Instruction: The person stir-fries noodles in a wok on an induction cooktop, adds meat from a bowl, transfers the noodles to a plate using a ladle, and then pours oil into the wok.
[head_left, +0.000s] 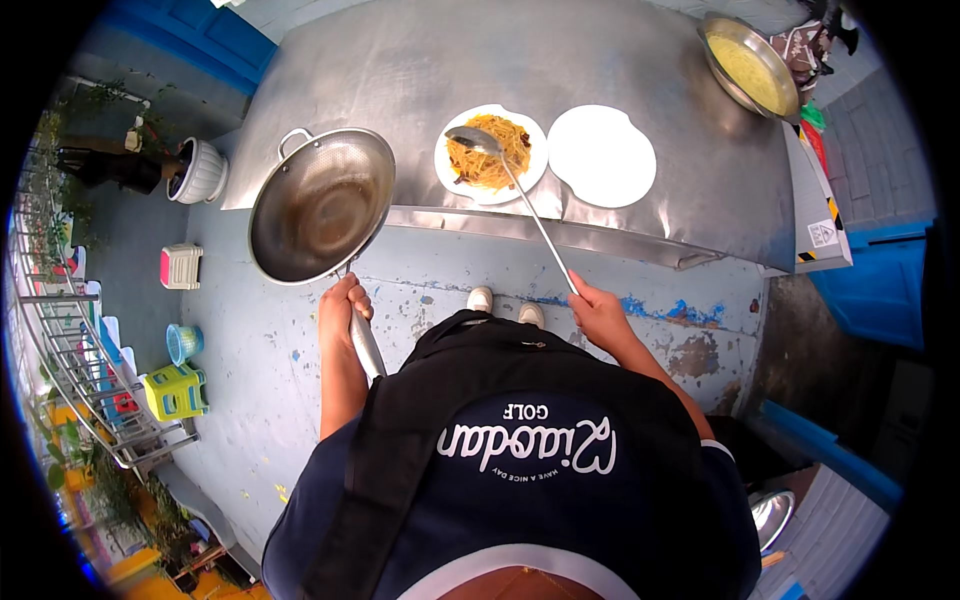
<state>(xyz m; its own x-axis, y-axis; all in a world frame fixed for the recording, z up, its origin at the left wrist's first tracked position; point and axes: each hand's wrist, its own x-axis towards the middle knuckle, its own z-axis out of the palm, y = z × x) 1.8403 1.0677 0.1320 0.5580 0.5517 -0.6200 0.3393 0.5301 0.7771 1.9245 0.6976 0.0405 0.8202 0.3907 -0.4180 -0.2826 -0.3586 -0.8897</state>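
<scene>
My left hand grips the long metal handle of a wok, which is tilted at the left of the table's front edge. The wok's inside shows brown residue and no food. In my right hand is the end of a long-handled metal ladle. Its bowl rests on or just over a heap of stir-fried shreds, perhaps potato, with dark red bits. They lie on a white plate. To the right, close beside it, is a second white plate with nothing on it.
Both plates are near the front edge of a stainless steel table. A metal basin of pale yellow shreds in liquid stands at the far right corner. A planter, stools, a blue basket and a metal railing are at left.
</scene>
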